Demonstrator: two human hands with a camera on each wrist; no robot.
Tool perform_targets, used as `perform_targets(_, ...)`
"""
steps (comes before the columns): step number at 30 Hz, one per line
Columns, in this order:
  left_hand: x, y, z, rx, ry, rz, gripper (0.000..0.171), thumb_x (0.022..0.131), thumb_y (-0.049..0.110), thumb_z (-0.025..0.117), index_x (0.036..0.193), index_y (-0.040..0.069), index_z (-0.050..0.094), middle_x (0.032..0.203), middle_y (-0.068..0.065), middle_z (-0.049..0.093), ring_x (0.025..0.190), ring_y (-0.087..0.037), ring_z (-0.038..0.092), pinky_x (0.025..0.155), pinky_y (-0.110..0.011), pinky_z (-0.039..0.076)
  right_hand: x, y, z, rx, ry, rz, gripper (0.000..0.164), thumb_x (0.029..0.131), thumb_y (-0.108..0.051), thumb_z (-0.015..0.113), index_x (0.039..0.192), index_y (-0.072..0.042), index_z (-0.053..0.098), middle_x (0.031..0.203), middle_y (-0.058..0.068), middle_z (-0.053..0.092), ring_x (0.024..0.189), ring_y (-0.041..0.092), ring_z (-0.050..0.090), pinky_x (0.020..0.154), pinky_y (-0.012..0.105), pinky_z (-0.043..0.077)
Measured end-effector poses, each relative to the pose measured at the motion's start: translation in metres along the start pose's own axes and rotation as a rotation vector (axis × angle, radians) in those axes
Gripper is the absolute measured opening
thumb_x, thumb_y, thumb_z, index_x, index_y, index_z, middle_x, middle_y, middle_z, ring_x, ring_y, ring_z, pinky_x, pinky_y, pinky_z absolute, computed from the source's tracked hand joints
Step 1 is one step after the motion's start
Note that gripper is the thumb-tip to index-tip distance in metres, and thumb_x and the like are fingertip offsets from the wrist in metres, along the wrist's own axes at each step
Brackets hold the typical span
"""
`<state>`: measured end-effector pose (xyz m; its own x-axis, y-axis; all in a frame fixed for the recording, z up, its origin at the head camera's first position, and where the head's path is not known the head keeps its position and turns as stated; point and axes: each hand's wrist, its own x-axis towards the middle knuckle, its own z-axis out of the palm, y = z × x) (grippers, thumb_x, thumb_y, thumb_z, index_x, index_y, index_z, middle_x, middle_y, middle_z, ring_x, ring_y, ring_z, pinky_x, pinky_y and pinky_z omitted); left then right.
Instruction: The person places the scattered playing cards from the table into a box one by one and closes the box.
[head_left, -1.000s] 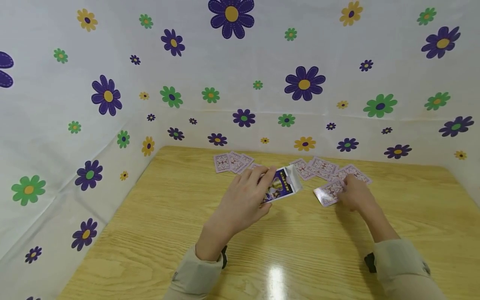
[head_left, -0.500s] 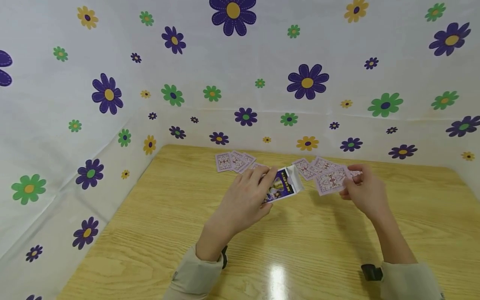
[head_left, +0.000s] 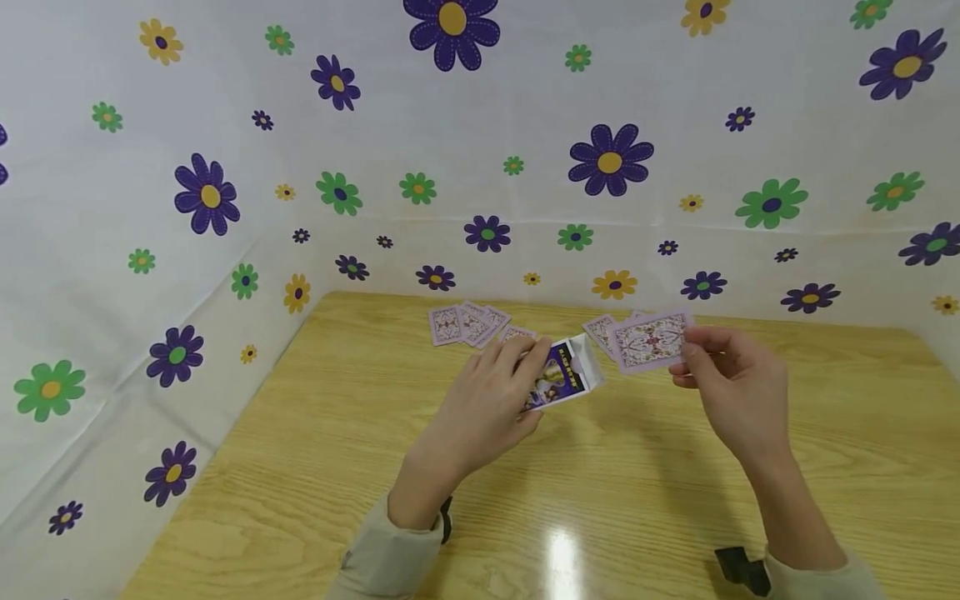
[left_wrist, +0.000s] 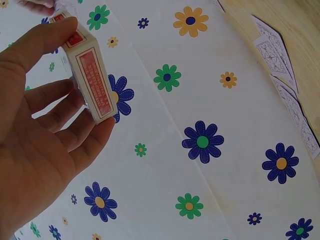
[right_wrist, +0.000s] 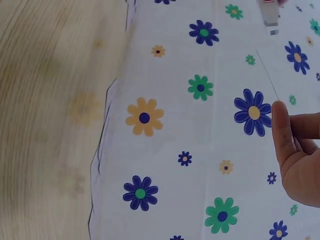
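Note:
My left hand (head_left: pixel 483 404) grips a playing-card box (head_left: pixel 558 377), held with its white flap open toward the right. In the left wrist view the box's narrow side (left_wrist: pixel 95 82) shows a red panel, with thumb and fingers at its edges. Pinched between thumb and fingers of my right hand (head_left: pixel 742 392) is a playing card (head_left: pixel 649 342), patterned back toward the head camera, raised in front of the box's mouth side. The right wrist view catches this card edge-on as a thin line (right_wrist: pixel 267 75). Behind it several playing cards (head_left: pixel 598 333) lie partly hidden.
Another group of playing cards (head_left: pixel 447 325) lies face down near the back of the wooden table (head_left: pixel 300 433), left of the box. A white flower-printed cloth (head_left: pixel 540 108) stands behind the table and along its left side.
My right hand has picked up the playing card from the table, lifted it and turned its back toward the head camera. My left hand keeps the box almost in place.

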<state>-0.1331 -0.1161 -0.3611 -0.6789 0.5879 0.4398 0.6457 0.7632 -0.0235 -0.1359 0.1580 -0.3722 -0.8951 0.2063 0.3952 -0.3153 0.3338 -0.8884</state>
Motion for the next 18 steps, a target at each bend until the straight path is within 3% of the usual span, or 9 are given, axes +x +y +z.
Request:
perform_targets(6,0.0,0.001,0.002,-0.004,-0.009,-0.004,0.07,0.082,0.021,0.078,0.143,0.003,0.048,0.131,-0.013,0.057,0.117,-0.03,0.056,0.089,-0.041,0.052,-0.006,-0.013,0.0,0.064,0.016,-0.119,0.019,0.091,0.012,0.06,0.108,0.01,0.069,0.089,-0.006,0.07,0.069,0.007,0.067,0.063,0.018,0.057)
perform_targets(10,0.0,0.002,0.002,-0.003,-0.009,0.001,0.071,0.082,0.023,0.079,0.142,0.002,0.049,0.13,-0.013,0.057,0.116,-0.029,0.057,0.092,-0.041,0.052,-0.01,-0.018,0.003,0.145,-0.04,-0.193,0.022,0.089,0.018,0.059,0.108,0.012,0.068,0.094,-0.002,0.071,0.07,0.009,0.068,0.063,0.019,0.057)
perform_targets(18,0.004,0.004,0.005,-0.03,0.01,0.023,0.071,0.08,0.022,0.08,0.141,0.002,0.049,0.128,-0.013,0.058,0.112,-0.029,0.058,0.09,-0.041,0.051,-0.015,-0.018,0.005,0.042,-0.089,-0.229,0.024,0.089,0.016,0.061,0.11,0.008,0.07,0.098,0.012,0.07,0.073,0.008,0.068,0.064,0.019,0.057)
